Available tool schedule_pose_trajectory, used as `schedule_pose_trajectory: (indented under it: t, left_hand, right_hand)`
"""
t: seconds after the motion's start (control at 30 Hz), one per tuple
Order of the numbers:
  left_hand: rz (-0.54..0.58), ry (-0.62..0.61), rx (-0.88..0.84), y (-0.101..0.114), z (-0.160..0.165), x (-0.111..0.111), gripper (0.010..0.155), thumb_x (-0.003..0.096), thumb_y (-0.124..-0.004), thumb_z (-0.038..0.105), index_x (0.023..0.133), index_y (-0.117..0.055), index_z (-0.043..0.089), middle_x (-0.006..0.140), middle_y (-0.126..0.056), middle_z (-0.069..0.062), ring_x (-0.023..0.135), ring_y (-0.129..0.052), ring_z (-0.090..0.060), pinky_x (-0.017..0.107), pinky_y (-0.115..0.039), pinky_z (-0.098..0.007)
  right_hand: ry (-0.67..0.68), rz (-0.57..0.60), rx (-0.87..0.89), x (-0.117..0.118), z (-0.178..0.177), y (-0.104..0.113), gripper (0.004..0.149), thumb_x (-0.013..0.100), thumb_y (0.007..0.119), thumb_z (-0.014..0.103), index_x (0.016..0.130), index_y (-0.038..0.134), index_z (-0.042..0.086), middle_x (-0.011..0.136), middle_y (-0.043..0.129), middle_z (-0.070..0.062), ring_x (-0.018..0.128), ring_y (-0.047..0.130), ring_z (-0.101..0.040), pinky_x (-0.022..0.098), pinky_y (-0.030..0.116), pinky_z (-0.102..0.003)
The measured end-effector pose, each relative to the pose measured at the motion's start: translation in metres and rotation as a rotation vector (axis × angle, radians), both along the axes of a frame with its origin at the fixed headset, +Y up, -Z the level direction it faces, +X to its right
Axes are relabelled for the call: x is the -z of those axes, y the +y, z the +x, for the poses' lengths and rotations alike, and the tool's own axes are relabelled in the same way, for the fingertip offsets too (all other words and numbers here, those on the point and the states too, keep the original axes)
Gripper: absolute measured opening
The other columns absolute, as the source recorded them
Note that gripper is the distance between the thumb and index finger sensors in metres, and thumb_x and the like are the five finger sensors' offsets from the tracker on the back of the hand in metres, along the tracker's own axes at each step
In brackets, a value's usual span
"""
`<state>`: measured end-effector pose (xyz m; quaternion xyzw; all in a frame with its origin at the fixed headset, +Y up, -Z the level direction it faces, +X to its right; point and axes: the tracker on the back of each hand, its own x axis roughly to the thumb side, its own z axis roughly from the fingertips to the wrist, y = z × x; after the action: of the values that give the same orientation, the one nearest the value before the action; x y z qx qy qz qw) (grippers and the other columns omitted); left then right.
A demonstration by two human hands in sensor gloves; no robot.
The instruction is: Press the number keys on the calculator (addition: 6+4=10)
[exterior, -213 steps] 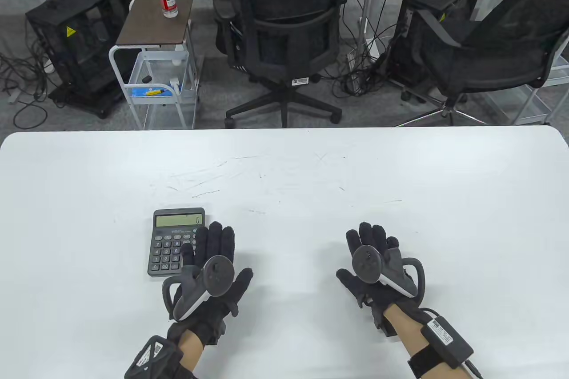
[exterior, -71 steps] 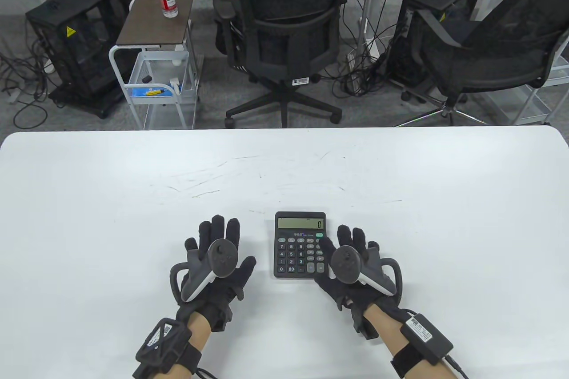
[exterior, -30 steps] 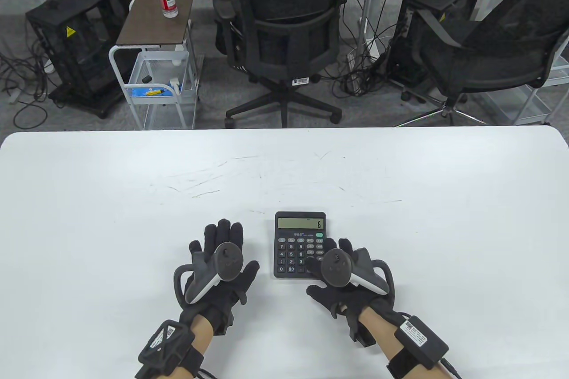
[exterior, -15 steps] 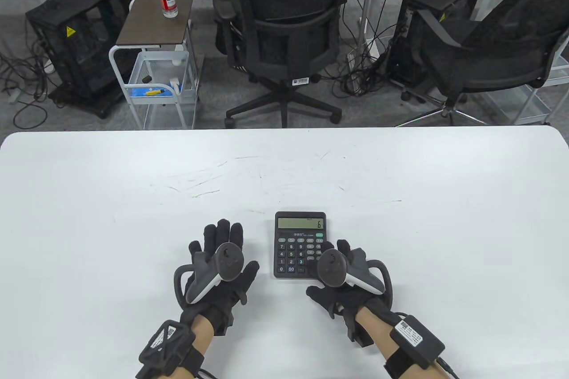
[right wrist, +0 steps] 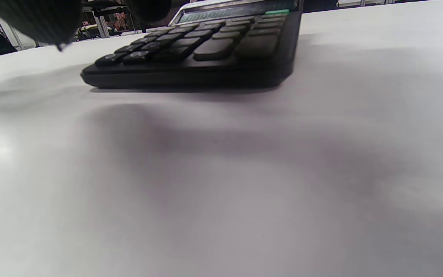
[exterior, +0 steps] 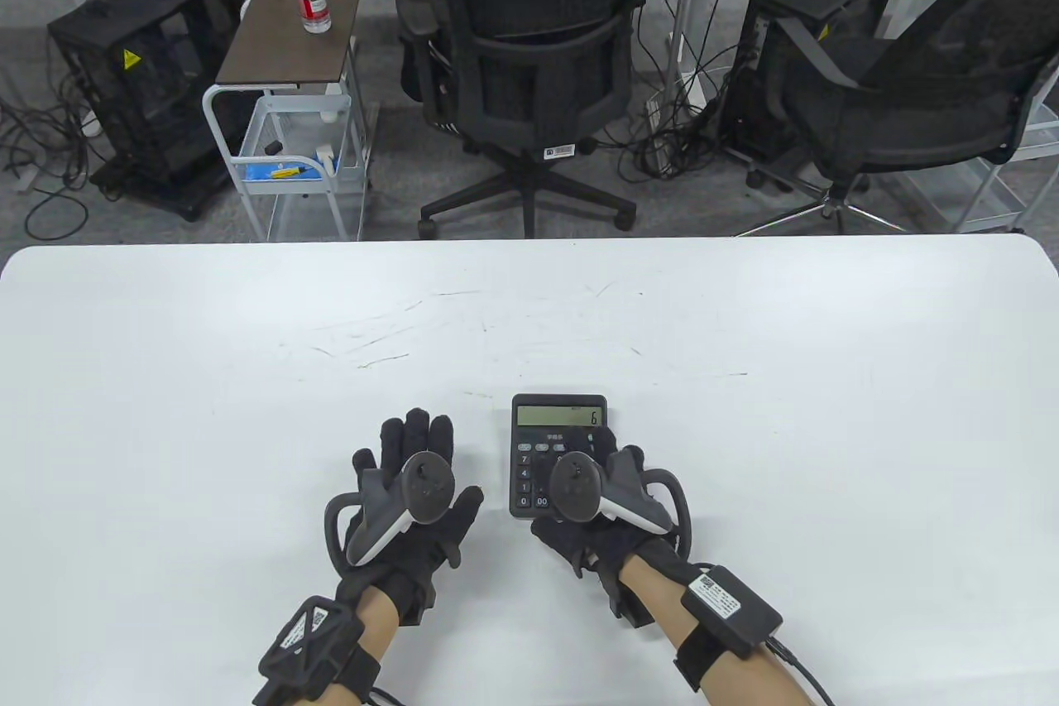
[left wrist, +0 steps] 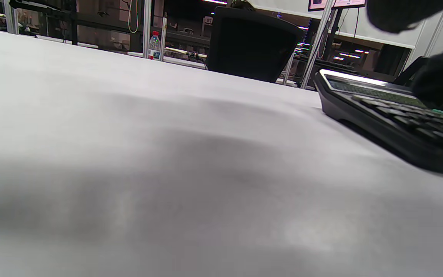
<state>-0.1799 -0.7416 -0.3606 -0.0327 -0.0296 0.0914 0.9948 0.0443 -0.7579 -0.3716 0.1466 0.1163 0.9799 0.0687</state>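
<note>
Right grip (exterior: 608, 503) over calculator (exterior: 558, 416) keys, contact hidden

Left hand (exterior: 411, 491) flat, fingers (exterior: 414, 429) spread

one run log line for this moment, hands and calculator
display: 6 | right hand: over calculator keypad, key contact hidden | left hand: flat on table, beside calculator

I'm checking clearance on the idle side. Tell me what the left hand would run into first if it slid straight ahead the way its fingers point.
Nothing nearby: the left hand points away from the person, and ahead lies only bare table to its far edge. The calculator sits off to its right, outside that line, though depth is hard to judge.
</note>
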Motion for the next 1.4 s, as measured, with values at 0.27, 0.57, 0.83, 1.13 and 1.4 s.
schedule_pose_trajectory:
  t: [0.27, 0.57, 0.83, 1.13, 1.4]
  left_hand:
    - [-0.002, 0.009, -0.015, 0.001, -0.002, 0.000, 0.087, 0.0433, -0.068, 0.068, 0.109, -0.023, 0.034, 0.122, -0.018, 0.005, 0.114, -0.019, -0.030, 0.079, -0.024, -0.064]
    - [-0.003, 0.012, -0.016, 0.001, -0.003, 0.000, 0.086, 0.0434, -0.068, 0.068, 0.109, -0.023, 0.034, 0.122, -0.018, 0.005, 0.114, -0.019, -0.030, 0.079, -0.024, -0.064]
    - [-0.007, 0.011, -0.014, 0.001, -0.003, 0.001, 0.087, 0.0434, -0.068, 0.068, 0.109, -0.022, 0.034, 0.122, -0.018, 0.005, 0.114, -0.019, -0.030, 0.079, -0.024, -0.064]
    - [-0.004, 0.010, -0.011, 0.001, -0.002, 0.001, 0.087, 0.0435, -0.068, 0.068, 0.109, -0.022, 0.034, 0.122, -0.018, 0.005, 0.114, -0.019, -0.030, 0.079, -0.024, -0.064]
    - [-0.004, 0.009, -0.007, 0.001, -0.001, 0.000, 0.087, 0.0435, -0.068, 0.068, 0.109, -0.022, 0.034, 0.122, -0.018, 0.005, 0.114, -0.019, -0.030, 0.079, -0.024, -0.064]
  right_hand:
    - [0.000, -0.025, -0.029, 0.008, -0.015, -0.004, 0.073, 0.041, 0.070, 0.066, 0.106, 0.041, 0.047, 0.119, 0.016, -0.010, 0.105, 0.016, -0.047, 0.072, 0.025, -0.067]
    - [0.007, 0.000, -0.066, 0.006, -0.022, -0.005, 0.073, 0.041, 0.072, 0.063, 0.106, 0.044, 0.044, 0.120, 0.020, -0.010, 0.106, 0.018, -0.047, 0.071, 0.026, -0.068]
    - [0.014, 0.005, -0.099, 0.002, -0.018, -0.006, 0.076, 0.041, 0.069, 0.065, 0.107, 0.037, 0.045, 0.119, 0.017, -0.011, 0.105, 0.016, -0.047, 0.071, 0.025, -0.068]
    - [-0.018, 0.007, -0.073, -0.005, 0.016, -0.002, 0.077, 0.041, 0.069, 0.065, 0.107, 0.034, 0.042, 0.119, 0.018, -0.011, 0.105, 0.017, -0.047, 0.071, 0.025, -0.068]
    - [-0.040, 0.006, -0.084, -0.017, 0.052, -0.001, 0.077, 0.041, 0.069, 0.064, 0.107, 0.037, 0.042, 0.119, 0.020, -0.012, 0.105, 0.019, -0.048, 0.071, 0.026, -0.068]
